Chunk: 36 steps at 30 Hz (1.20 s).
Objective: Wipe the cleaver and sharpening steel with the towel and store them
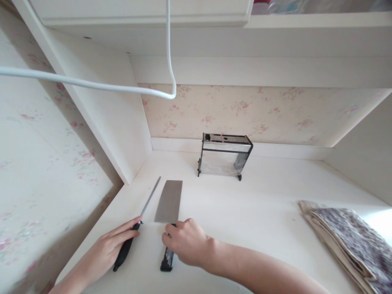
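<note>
A honing steel (150, 197) with a black handle lies on the white surface at the left. My left hand (114, 241) has its fingers closed over the top of that handle, just below the rod. To the right of the steel lies a cleaver (170, 200), its wide grey blade pointing away from me. My right hand (183, 239) is closed around the front of the cleaver's black handle, close to the blade. The worn rear end of this handle sticks out below my fingers. Steel and blade are apart from each other.
A knife block (225, 157) with clear sides and a slotted top stands near the back wall. A folded patterned cloth (352, 237) lies at the right. Overhead, a white cable (122, 87) hangs in front of a cabinet (137, 12). A side panel (92, 90) borders the left.
</note>
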{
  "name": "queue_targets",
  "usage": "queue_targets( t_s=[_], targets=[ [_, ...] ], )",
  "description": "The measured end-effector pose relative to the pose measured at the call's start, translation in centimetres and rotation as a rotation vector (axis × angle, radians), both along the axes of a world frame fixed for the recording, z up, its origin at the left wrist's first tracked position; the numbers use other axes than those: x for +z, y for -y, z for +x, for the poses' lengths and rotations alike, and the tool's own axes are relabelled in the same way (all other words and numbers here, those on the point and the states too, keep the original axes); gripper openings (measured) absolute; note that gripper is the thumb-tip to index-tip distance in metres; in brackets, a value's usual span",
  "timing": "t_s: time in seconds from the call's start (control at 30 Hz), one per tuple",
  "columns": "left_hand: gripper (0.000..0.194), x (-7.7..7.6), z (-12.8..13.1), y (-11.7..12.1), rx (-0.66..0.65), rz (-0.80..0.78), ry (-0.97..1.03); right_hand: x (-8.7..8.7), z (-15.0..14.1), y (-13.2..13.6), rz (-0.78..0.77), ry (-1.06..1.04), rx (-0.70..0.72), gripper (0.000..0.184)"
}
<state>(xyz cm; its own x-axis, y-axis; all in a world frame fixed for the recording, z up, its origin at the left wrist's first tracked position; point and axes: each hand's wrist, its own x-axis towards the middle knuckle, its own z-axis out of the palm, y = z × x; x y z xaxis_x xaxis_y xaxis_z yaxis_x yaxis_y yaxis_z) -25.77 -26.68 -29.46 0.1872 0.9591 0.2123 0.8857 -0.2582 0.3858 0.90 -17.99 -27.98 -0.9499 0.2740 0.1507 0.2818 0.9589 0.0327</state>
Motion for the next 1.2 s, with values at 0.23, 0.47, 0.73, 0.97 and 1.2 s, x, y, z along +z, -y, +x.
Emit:
queue_targets(
  t_s=[0.23,0.47,0.73,0.97,1.2],
  targets=[
    [0.036,-0.5,-0.7,-0.3,-0.101,-0.003,-0.153,-0.7,-0.4,0.0,0.019,-0.039,0.02,0.004],
    [0.032,-0.1,-0.6,-0.5,-0.115,-0.022,-0.196,-0.8,0.1,-0.3,0.011,-0.034,0.008,0.003],
    [0.028,-0.5,-1.4,-1.0,-0.053,0.097,-0.143,-0.4,0.5,-0.3,-0.033,-0.034,0.006,0.016],
    [0.022,3.6,2.6,-4.5,0.184,0.107,0.311,1.6,4.7,-4.5,-0.224,-0.244,-0.214,0.029],
    [0.044,7.8,12.6,-13.9,0.118,-0.217,0.749,7.7,13.7,-15.4,-0.038,-1.071,-0.715,0.032]
  ],
)
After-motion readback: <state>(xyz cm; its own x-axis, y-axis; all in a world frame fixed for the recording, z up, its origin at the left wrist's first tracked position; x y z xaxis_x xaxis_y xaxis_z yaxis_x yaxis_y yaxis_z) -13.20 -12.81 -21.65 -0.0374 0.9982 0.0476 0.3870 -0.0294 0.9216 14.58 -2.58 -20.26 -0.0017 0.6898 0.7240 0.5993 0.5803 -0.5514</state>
